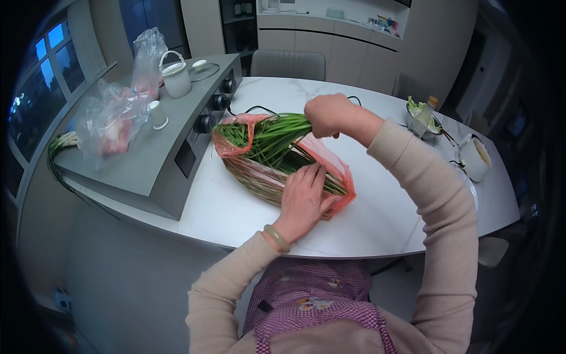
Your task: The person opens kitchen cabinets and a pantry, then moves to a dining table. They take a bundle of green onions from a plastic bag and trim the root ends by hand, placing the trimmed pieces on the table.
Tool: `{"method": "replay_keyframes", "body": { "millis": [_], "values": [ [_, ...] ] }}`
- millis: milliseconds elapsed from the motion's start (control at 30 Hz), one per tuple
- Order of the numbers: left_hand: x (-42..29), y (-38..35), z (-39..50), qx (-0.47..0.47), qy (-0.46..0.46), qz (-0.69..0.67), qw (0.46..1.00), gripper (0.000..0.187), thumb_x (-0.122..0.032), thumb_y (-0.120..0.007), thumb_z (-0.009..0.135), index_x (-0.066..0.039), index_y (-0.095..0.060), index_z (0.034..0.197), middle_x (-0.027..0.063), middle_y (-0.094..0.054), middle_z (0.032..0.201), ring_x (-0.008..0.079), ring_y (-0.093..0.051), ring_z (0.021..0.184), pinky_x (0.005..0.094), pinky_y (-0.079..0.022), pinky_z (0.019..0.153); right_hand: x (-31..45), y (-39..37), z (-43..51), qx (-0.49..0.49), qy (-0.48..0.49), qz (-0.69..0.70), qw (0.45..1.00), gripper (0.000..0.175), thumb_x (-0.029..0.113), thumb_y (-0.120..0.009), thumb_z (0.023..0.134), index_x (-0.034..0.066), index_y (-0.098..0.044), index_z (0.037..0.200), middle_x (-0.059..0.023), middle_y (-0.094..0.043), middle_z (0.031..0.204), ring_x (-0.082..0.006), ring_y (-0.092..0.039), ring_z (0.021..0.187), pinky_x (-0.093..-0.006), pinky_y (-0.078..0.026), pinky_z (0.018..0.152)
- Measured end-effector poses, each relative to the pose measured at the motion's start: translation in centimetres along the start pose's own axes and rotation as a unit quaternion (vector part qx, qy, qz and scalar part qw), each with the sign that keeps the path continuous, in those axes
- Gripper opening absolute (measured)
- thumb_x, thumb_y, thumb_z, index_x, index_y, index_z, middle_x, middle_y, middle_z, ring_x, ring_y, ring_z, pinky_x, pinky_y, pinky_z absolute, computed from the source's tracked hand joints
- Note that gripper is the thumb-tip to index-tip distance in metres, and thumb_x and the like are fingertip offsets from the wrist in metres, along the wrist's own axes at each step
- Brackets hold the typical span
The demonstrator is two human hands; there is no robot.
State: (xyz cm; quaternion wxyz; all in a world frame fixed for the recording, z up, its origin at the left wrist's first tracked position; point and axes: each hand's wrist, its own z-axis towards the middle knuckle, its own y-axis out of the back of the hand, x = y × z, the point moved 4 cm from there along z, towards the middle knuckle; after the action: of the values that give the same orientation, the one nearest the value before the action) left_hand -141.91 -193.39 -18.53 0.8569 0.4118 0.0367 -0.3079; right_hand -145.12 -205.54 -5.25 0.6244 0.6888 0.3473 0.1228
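A thin red plastic bag point(342, 175) lies on the white table, full of long green garlic chives point(265, 148). My right hand point(329, 115) is raised over the bag's far side, closed around one end of a bunch of green leaves point(292, 124). Those leaves stretch leftward from the fist to the bag's open mouth. My left hand point(305, 194), a pale green bangle point(277, 239) on its wrist, grips the near side of the bag. Its fingertips reach over the chive stalks, and the thumb spreads to the right. Part of the bag is hidden under this palm.
Left, a grey counter unit point(132, 177) with black knobs point(205, 124) carries clear bags of meat point(117, 132), a white lidded pot point(176, 79) and spring onions point(57, 150). At right stand a bowl of leafy vegetables point(415, 108), a bottle point(426, 115) and a white pot point(475, 157).
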Motion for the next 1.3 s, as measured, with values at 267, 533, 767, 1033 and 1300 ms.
{"method": "replay_keyframes", "body": {
  "millis": [267,533,767,1033,1300],
  "values": [
    [11.1,-2.7,2.7,0.111,0.071,0.032,0.991,0.046,-0.041,-0.059,0.089,0.0,-0.057,0.112,0.0206,-0.055,0.119,0.0354,-0.052,0.114,0.0421,-0.041,0.097,-4.1,5.1,-4.2,-0.061,-0.049,0.013,0.997,0.017,0.007,-0.059,0.07,0.003,-0.066,0.085,-0.0134,-0.067,0.08,-0.0291,-0.067,0.074,-0.0391,-0.053,0.064],
    [20.1,0.0,2.0,0.079,0.122,0.013,0.989,0.05,-0.045,-0.052,0.093,-0.001,-0.055,0.117,0.0222,-0.056,0.12,0.0386,-0.052,0.113,0.0432,-0.038,0.101,-16.0,2.1,-13.3,-0.004,-0.074,0.346,0.935,0.011,0.001,-0.066,0.072,-0.0011,-0.059,0.08,-0.005,-0.06,0.064,-0.0108,-0.057,0.05,-0.0242,-0.046,0.043],
    [14.7,4.3,1.0,0.126,0.029,0.233,0.964,0.035,-0.031,-0.063,0.086,-0.002,-0.058,0.104,0.0164,-0.063,0.105,0.0315,-0.058,0.099,0.0429,-0.043,0.089,-20.6,-7.7,-15.1,-0.001,-0.131,0.576,0.807,0.009,0.003,-0.065,0.074,0.0,-0.057,0.076,-0.0052,-0.058,0.064,-0.0103,-0.054,0.05,-0.0232,-0.044,0.046],
    [-2.7,10.5,7.9,-0.044,-0.081,0.057,0.994,0.092,-0.04,-0.078,0.072,-0.002,-0.034,0.143,0.0206,-0.045,0.135,0.0362,-0.044,0.123,0.0447,-0.033,0.104,-18.9,-3.3,-14.3,-0.089,-0.123,0.327,0.933,0.008,0.003,-0.061,0.072,-0.0023,-0.06,0.077,-0.0102,-0.063,0.066,-0.0164,-0.062,0.054,-0.0288,-0.048,0.049],
    [-9.1,8.1,16.6,0.224,-0.064,-0.217,0.948,0.091,-0.029,-0.084,0.066,0.0,-0.037,0.138,0.017,-0.058,0.117,0.0284,-0.057,0.11,0.0403,-0.039,0.101,-11.2,6.8,-18.3,-0.065,0.006,0.097,0.993,0.017,0.005,-0.064,0.068,-0.0007,-0.062,0.084,-0.0143,-0.062,0.068,-0.0314,-0.063,0.068,-0.0395,-0.05,0.062]
  ]
}}
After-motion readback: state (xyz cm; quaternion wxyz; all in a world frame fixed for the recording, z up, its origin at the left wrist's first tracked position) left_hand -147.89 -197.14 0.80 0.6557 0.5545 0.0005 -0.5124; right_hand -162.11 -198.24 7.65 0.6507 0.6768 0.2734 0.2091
